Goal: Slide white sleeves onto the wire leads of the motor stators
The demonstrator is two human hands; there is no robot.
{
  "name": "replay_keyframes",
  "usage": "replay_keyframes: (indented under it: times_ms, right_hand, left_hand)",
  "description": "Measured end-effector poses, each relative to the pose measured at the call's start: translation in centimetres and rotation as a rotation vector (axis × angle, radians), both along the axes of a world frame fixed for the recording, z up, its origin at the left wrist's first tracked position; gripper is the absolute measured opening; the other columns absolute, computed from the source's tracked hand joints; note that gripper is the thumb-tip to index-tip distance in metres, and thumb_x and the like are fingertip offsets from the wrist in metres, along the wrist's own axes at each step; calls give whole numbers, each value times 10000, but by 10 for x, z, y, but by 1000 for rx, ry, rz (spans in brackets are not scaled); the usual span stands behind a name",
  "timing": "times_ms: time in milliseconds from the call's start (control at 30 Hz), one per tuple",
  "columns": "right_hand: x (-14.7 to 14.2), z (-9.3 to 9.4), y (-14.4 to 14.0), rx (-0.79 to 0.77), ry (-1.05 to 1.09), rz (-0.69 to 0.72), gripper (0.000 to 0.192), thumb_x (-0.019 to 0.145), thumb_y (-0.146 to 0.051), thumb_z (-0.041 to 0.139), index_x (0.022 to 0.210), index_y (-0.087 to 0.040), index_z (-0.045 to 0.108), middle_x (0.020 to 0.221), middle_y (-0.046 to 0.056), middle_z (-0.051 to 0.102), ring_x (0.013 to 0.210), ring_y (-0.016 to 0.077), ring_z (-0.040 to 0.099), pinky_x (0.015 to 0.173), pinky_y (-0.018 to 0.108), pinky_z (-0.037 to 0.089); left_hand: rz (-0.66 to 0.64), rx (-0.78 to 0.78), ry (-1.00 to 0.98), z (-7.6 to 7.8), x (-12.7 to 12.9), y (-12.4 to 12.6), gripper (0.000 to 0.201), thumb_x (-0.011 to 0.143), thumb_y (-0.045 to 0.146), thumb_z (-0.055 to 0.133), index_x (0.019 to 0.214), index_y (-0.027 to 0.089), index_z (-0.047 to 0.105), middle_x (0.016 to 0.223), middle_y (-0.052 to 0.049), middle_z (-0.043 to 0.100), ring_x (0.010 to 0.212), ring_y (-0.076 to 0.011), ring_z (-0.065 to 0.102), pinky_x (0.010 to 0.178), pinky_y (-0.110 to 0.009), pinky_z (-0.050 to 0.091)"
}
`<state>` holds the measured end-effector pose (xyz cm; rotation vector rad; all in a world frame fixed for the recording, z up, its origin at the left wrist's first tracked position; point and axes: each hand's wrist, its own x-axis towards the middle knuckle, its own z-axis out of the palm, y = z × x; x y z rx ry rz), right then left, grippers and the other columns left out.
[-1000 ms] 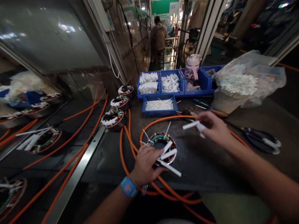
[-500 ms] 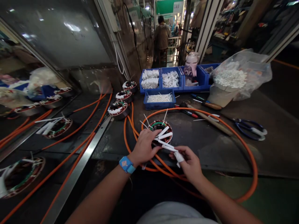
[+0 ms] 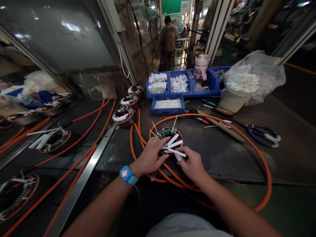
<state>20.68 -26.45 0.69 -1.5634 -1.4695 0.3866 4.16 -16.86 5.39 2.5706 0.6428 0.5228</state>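
A round motor stator [image 3: 179, 134] with copper windings and green and white parts sits on the bench in front of me. Several white insulating sleeves [image 3: 176, 144] stick out from its front side, and thin white ties [image 3: 175, 121] stand up from its rim. My left hand [image 3: 151, 155] grips the stator's left front, index finger and thumb spread around the bases of the sleeves. Closed at the outer end of the lowest sleeve is my right hand [image 3: 192, 163]. White wrapping [image 3: 178, 157] shows by its thumb. The fingertips of both hands are partly hidden.
An orange hose [image 3: 265, 158] loops around the stator. Behind stand blue bins [image 3: 181, 93] of white sleeves and a small blue tray [image 3: 168, 111] of ties. Right are pliers [image 3: 263, 133], screwdrivers [image 3: 217, 109] and a bagged tub [image 3: 234, 100]. More stators [image 3: 124, 117] stand left.
My right hand has moved left and slightly up, closer to the stator. Two lower sleeves that showed separately now appear as one. My left hand stays nearly in place.
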Motion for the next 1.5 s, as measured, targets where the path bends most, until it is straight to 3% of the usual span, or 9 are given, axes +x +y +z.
replay_keyframes:
  times_ms: [200, 300, 533, 700, 833, 933, 1167, 1333, 1500]
  right_hand:
    - [15, 13, 12, -104, 87, 98, 183, 729, -155, 523, 878, -230, 599, 744, -7, 656, 672, 160, 614, 642, 269, 483]
    - [23, 19, 5, -109, 47, 167, 271, 753, -179, 549, 1021, -214, 571, 822, 12, 659, 708, 156, 615, 663, 271, 490]
    - [17, 11, -29, 263, 3, 240, 388, 837, -95, 427, 1182, -221, 553, 1001, 69, 652, 908, 149, 614, 775, 277, 495]
    - [15, -8, -18, 32, 437, 61, 182, 821, -256, 544, 957, -210, 656, 848, 54, 670, 769, 160, 639, 686, 287, 517]
    - [17, -8, 5, -144, 812, 41, 271, 676, -350, 684, 856, -188, 561, 671, 3, 632, 580, 150, 626, 555, 266, 514]
    - [14, -5, 9, -105, 750, 126, 251, 689, -325, 672, 847, -189, 534, 729, 12, 640, 655, 144, 634, 608, 260, 518]
    - [-6, -7, -20, 130, 292, 88, 130, 811, -195, 533, 897, -207, 630, 809, 28, 673, 734, 132, 625, 695, 258, 497]
    - [-21, -18, -23, 6, 554, 33, 88, 786, -262, 570, 815, -191, 615, 723, 33, 673, 661, 155, 642, 602, 265, 504]
    - [-12, -15, -8, -148, 775, 27, 174, 723, -340, 617, 767, -186, 549, 645, 10, 637, 583, 154, 632, 528, 250, 496]
  left_hand:
    - [120, -99, -34, 8, 7, -1, 381, 794, 190, 569, 1168, 208, 500, 1016, -63, 626, 975, -228, 544, 892, -408, 410]
    - [173, -139, -14, 11, 13, -2, 386, 758, 173, 595, 1134, 205, 513, 896, -39, 638, 905, -225, 562, 840, -398, 427]
    - [186, -123, 26, 12, 15, -5, 397, 771, 162, 554, 1163, 185, 497, 947, -57, 624, 922, -222, 549, 886, -422, 401]
    - [143, -181, -14, 8, 11, -3, 474, 777, 141, 544, 1237, 190, 440, 1018, -67, 630, 1023, -229, 534, 954, -440, 364]
    - [67, -311, -6, 7, 3, 15, 534, 772, 164, 573, 1277, 194, 403, 960, -50, 649, 1016, -221, 559, 949, -426, 385]
    - [-27, -378, 65, 12, -4, 28, 540, 772, 177, 578, 1285, 196, 409, 975, -51, 645, 1040, -219, 559, 947, -425, 397]
    - [-45, -319, 88, 19, -7, 24, 536, 793, 158, 531, 1305, 213, 382, 1093, -79, 611, 1153, -235, 498, 988, -460, 377]
    - [-20, -261, 75, 16, -10, 21, 526, 804, 165, 512, 1311, 214, 381, 1193, -100, 565, 1153, -229, 500, 993, -461, 379]
    - [-46, -314, 185, 29, -3, 22, 470, 814, 295, 547, 1268, 204, 466, 1197, -84, 572, 1091, -219, 534, 945, -393, 418]
